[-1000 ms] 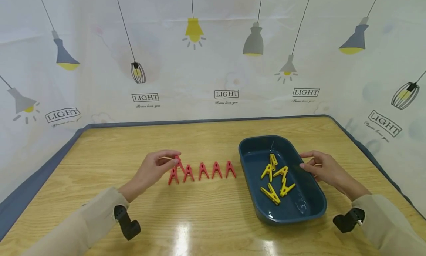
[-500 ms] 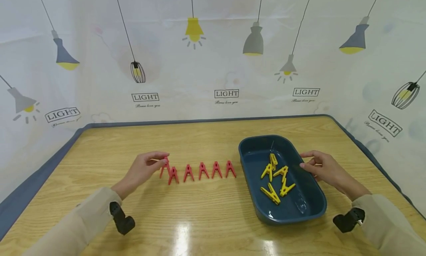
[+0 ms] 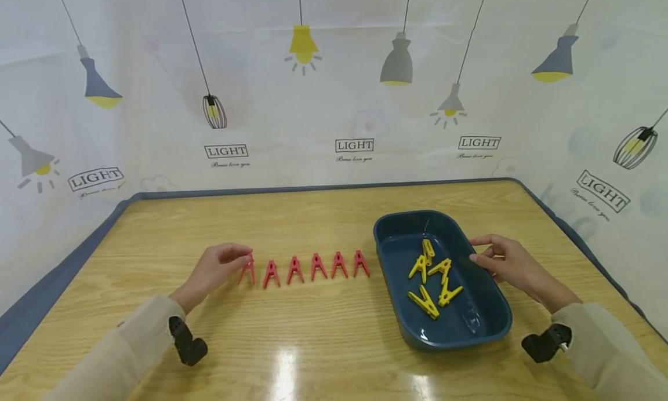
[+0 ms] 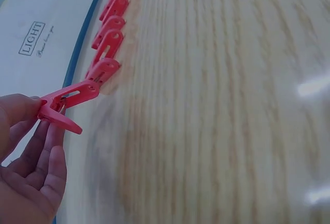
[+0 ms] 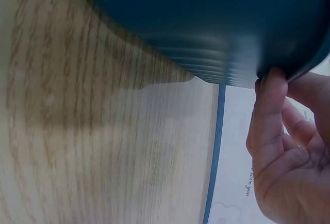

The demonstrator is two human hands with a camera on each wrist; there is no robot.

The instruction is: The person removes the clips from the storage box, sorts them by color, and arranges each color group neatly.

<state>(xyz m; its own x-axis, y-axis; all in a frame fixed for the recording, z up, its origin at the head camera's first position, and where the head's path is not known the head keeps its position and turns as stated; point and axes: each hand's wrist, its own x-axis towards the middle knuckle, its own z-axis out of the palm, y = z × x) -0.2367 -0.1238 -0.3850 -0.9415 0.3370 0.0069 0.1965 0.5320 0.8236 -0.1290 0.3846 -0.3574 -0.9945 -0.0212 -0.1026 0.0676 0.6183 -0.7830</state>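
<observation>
My left hand (image 3: 215, 269) pinches a red clothespin (image 3: 247, 270) by its top, at the left end of a row of red clothespins (image 3: 316, 266) standing on the table like letter A's. From the left wrist view, thumb and finger hold one end of this clothespin (image 4: 64, 103), its legs spread; its far leg overlaps the nearest one in the row. On the right, my right hand (image 3: 508, 266) grips the rim of a dark blue plastic tub (image 3: 472, 325), thumb at the rim and fingers against the outer wall (image 5: 206, 38). Several yellow clothespins (image 3: 424, 302) lie loosely inside the tub.
The wood-grain table (image 3: 235, 343) has a blue border along its back and side edges. A pale curtain printed with lamps (image 3: 292, 111) hangs behind and at both sides. The tub stands just right of the red row.
My left hand has carried its red clothespin leftward, from above the row to beyond its left end, and lowered it slightly. My right hand and the tub stay in place.
</observation>
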